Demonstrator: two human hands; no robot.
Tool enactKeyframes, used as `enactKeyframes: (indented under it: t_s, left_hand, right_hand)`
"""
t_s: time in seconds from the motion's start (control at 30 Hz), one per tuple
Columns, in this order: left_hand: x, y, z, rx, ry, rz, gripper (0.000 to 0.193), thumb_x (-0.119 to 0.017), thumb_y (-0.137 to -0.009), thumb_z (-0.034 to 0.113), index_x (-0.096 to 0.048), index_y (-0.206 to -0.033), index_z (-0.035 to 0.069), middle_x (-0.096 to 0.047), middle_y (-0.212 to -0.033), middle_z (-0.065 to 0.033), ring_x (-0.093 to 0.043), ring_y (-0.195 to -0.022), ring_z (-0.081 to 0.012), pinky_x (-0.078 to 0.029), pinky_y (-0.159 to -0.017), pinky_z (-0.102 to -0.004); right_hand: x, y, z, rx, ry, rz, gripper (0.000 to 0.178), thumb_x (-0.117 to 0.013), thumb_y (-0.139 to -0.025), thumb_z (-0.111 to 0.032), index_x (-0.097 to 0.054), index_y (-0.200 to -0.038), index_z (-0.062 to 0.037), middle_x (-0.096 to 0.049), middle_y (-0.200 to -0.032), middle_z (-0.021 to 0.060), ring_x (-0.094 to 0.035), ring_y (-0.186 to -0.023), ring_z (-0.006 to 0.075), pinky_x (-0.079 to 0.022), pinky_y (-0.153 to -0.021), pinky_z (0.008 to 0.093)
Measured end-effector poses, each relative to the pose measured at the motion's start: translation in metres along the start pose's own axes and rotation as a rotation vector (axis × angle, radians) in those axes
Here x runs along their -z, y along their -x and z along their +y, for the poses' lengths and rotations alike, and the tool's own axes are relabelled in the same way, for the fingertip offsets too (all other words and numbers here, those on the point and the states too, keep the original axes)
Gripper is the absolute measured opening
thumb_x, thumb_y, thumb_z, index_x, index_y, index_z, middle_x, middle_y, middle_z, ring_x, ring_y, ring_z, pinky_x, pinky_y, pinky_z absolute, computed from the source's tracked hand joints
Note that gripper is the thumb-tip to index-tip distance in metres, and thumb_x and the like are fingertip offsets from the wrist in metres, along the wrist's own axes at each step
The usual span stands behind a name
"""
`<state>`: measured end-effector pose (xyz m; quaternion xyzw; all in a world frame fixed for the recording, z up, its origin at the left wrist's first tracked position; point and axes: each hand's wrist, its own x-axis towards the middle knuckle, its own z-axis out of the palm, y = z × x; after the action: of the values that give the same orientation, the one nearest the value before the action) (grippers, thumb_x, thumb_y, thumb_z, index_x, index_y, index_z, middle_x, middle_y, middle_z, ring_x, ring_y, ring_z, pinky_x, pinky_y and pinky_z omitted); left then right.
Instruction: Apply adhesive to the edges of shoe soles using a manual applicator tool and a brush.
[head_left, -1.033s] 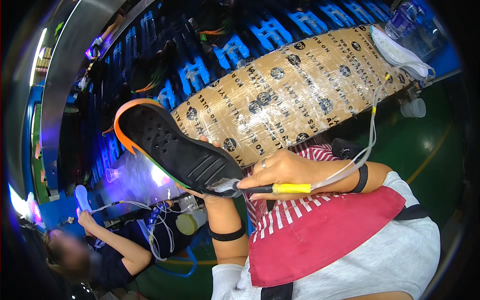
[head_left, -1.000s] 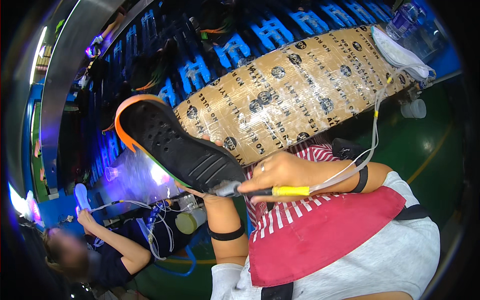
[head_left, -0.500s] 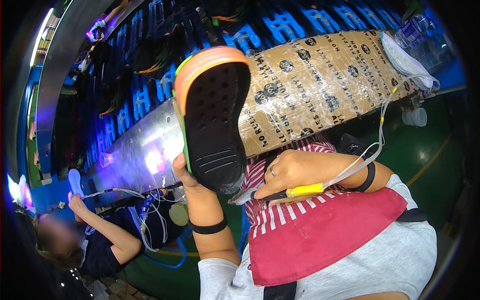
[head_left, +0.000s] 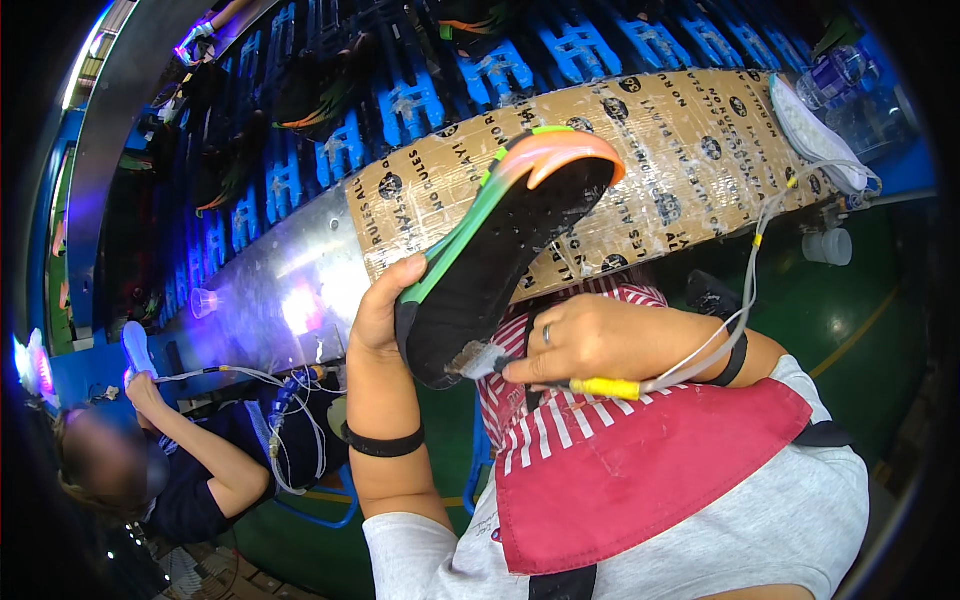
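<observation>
My left hand (head_left: 382, 305) is closed around the edge of a shoe sole (head_left: 490, 250), black inside with a green-to-orange sidewall. The sole is tilted, its orange end up and away from me, above the cardboard. In my right hand (head_left: 585, 340) is a glue brush (head_left: 603, 387) with a yellow collar, and a thin pale tube runs from it. Its bristles (head_left: 478, 360) touch the sole's near black end. The fingers of my left hand behind the sole are hidden.
Printed cardboard (head_left: 680, 150) covers the bench before a conveyor of blue slats (head_left: 585, 50). At the right are a white sole (head_left: 815, 130), a plastic bottle (head_left: 838, 75) and a cup (head_left: 828, 245). A co-worker (head_left: 215, 470) at the left holds a pale sole (head_left: 138, 345).
The sole has turned and tilted, its orange end swinging right. My left hand has shifted up slightly, and the brush now meets the sole's near end. The co-worker's sole has moved slightly left.
</observation>
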<state>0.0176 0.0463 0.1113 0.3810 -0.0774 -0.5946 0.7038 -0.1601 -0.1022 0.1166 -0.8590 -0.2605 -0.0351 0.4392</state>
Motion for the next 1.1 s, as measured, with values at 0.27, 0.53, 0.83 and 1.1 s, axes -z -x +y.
enactKeyframes:
  t_s: [0.27,0.53,0.83,1.1]
  left_hand:
    - [-0.01,-0.003,0.005,0.076,-0.103,0.095,0.046,-0.055,-0.077,0.015,-0.046,-0.117,-0.006,-0.055,-0.111,-0.0177,-0.057,-0.097,-0.0234,-0.045,-0.086,-0.0319]
    - [-0.006,-0.001,0.015,0.146,-0.271,0.236,0.039,-0.06,-0.075,0.012,-0.052,-0.109,-0.004,-0.06,-0.1,-0.0142,-0.061,-0.085,-0.0206,-0.05,-0.076,-0.0299]
    - [-0.003,0.0,0.021,0.187,-0.301,0.26,0.038,-0.061,-0.075,0.015,-0.054,-0.107,-0.004,-0.061,-0.1,-0.0133,-0.061,-0.085,-0.0197,-0.049,-0.076,-0.0287]
    - [-0.013,0.0,0.021,0.156,-0.299,0.294,0.04,-0.06,-0.077,0.016,-0.051,-0.111,-0.004,-0.06,-0.101,-0.0153,-0.061,-0.086,-0.0214,-0.049,-0.077,-0.0304]
  right_hand:
    - [0.002,0.003,-0.001,0.057,0.079,0.205,0.033,-0.06,-0.063,-0.009,-0.059,-0.096,-0.0014,-0.053,-0.064,0.0084,-0.055,-0.065,0.0251,-0.046,-0.056,0.0334]
    - [0.001,0.006,-0.002,0.079,0.174,0.033,0.031,-0.058,-0.065,-0.011,-0.059,-0.094,-0.0014,-0.053,-0.063,0.006,-0.055,-0.066,0.0218,-0.047,-0.056,0.031]
    - [-0.006,0.012,0.002,0.02,0.251,0.066,0.031,-0.057,-0.066,-0.01,-0.059,-0.096,-0.0028,-0.051,-0.065,0.0063,-0.054,-0.065,0.0212,-0.046,-0.052,0.0317]
    - [-0.012,0.009,0.007,0.014,0.29,0.287,0.03,-0.056,-0.066,-0.011,-0.061,-0.095,-0.0049,-0.051,-0.067,0.0051,-0.054,-0.064,0.0202,-0.046,-0.052,0.031]
